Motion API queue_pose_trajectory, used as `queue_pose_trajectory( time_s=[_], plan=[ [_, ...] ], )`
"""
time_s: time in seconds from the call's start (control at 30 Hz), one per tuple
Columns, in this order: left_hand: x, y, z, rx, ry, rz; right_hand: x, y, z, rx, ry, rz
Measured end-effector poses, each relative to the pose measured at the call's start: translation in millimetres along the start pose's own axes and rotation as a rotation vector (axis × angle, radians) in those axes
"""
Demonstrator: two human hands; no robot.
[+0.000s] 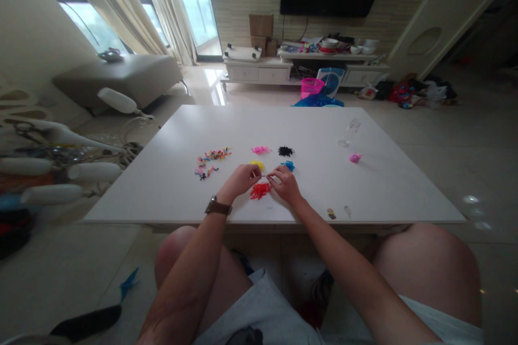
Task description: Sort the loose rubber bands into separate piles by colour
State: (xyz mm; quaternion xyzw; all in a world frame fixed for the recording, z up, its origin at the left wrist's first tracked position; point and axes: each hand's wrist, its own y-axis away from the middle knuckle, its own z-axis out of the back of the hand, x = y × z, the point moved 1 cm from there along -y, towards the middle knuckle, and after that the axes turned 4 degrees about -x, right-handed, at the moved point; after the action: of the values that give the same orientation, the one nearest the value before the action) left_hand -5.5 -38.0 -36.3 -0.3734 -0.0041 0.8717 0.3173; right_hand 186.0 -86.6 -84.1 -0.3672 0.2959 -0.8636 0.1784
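My left hand, with a watch on its wrist, and my right hand meet above the white table. Fingertips of both are pinched on a thin dark band stretched between them. Just below lies a heap of small red bands. Behind the hands sit a yellow heap and a blue heap, each partly covered. Farther back are a pink heap and a black heap. A row of small multicoloured pieces curves along the left side.
To the right lie a small pink object and a clear container. Near the front edge are a small figure-like piece and a clear piece. Beyond the table stand a pink basket and a TV cabinet.
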Motion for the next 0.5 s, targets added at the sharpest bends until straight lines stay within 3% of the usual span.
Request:
queue_pose_trajectory(
  time_s=[0.5],
  plan=[
    [-2.1, 0.1, 0.4, 0.012, -0.018, 0.016, -1.7, 0.9, -1.0, 0.005, -0.007, -0.003]
  ],
)
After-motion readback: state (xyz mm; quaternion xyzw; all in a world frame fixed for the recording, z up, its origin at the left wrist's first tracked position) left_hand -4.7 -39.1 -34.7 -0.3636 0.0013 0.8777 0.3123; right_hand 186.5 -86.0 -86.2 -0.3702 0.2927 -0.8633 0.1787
